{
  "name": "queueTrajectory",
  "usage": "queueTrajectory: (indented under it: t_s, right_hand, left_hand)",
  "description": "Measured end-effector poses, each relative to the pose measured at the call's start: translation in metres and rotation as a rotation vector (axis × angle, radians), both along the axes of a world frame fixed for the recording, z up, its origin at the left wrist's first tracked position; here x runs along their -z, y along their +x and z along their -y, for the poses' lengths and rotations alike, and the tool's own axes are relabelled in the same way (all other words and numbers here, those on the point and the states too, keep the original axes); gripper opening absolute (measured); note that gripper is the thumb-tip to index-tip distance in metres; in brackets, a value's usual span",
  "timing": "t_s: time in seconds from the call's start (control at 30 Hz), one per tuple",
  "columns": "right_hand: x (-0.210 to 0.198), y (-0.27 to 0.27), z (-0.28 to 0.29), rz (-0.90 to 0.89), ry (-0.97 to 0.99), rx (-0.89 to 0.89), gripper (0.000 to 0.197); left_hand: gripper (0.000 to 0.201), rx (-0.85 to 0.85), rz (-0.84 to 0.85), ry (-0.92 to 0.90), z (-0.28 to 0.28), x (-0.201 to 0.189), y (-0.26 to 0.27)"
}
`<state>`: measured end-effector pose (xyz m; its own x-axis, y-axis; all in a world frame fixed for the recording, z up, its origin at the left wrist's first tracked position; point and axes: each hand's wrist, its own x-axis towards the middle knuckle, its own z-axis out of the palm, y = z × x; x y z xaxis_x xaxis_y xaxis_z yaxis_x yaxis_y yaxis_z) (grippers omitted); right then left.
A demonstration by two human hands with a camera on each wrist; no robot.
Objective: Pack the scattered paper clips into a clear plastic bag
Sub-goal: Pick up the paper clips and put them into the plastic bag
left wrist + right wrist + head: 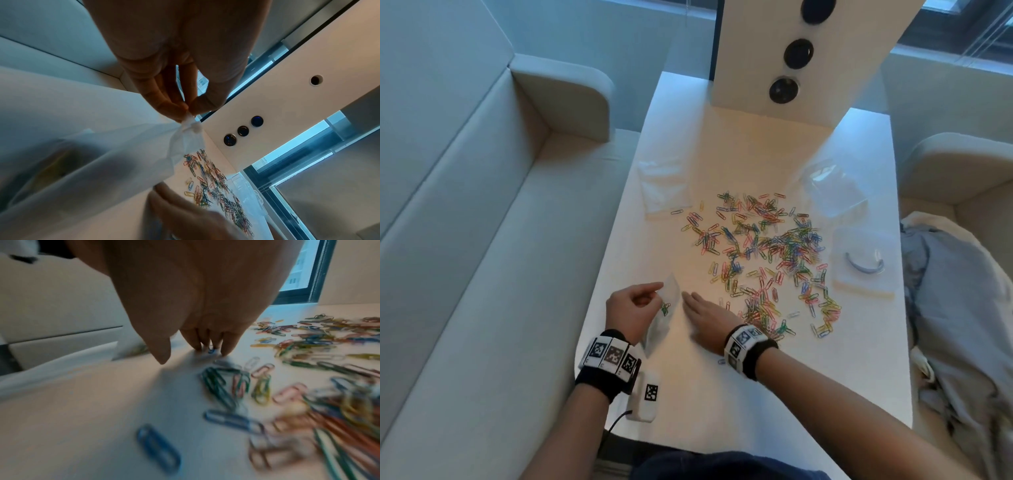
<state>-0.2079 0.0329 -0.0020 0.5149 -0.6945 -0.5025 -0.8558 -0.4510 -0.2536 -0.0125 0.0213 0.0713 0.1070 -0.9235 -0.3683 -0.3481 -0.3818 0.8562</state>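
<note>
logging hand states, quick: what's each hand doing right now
Left hand: pinching the top edge of the clear plastic bag.
Right hand: open, fingers straight, fingertips on the table.

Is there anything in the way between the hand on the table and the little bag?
Nothing visible. The right hand rests its fingers on the table, right beside the clear bag that the left hand pinches. Only bare tabletop lies between them; the paper clips lie on the far side.
</note>
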Motion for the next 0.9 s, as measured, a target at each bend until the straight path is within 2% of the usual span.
queueTrajectory:
  t_s: [0.13, 0.2, 0.4, 0.53, 0.63, 0.7, 0.77, 0.83, 0.9]
  right_hand:
    - [0.008, -0.043, -0.043, -0.094, -0.102, -0.172, 0.088]
    - [0.013, -0.063, -0.059, -0.117, -0.137, -0.169, 0.086]
    - [0.006, -0.083, -0.069, -0.001, -0.237, -0.058, 0.052]
    - [-0.005, -0.082, -0.06, 0.047, -0.235, 0.076, 0.032]
    - [-0.01, -0.088, -0.049, 0.109, -0.162, 0.321, 0.021]
    - [-0.014, -0.094, -0.044, 0.234, -0.15, 0.638, 0.017]
    - [-0.02, -0.1, -0.044, 0.399, -0.151, 1.034, 0.014]
    - [-0.028, -0.105, -0.046, 0.586, -0.061, 1.362, 0.017]
    - [-0.038, -0.104, -0.048, 0.94, 0.154, 1.606, 0.021]
  left_hand:
    - [0.025, 0.006, 0.003, 0.032, -0.005, 0.003, -0.005]
    - [0.025, 0.029, 0.01, 0.056, -0.007, 0.005, -0.01]
    - [0.026, 0.154, 0.033, 0.098, -0.016, 0.005, -0.026]
    - [0.027, 0.198, 0.072, 0.116, -0.024, 0.005, -0.033]
    - [0.024, 0.23, 0.13, 0.13, -0.03, 0.011, -0.038]
    - [0.022, 0.255, 0.167, 0.127, -0.034, 0.025, -0.039]
    - [0.023, 0.268, 0.208, 0.116, -0.037, 0.044, -0.041]
    - [0.022, 0.305, 0.252, 0.113, -0.042, 0.03, -0.051]
    - [0.021, 0.305, 0.289, 0.111, -0.047, 0.011, -0.061]
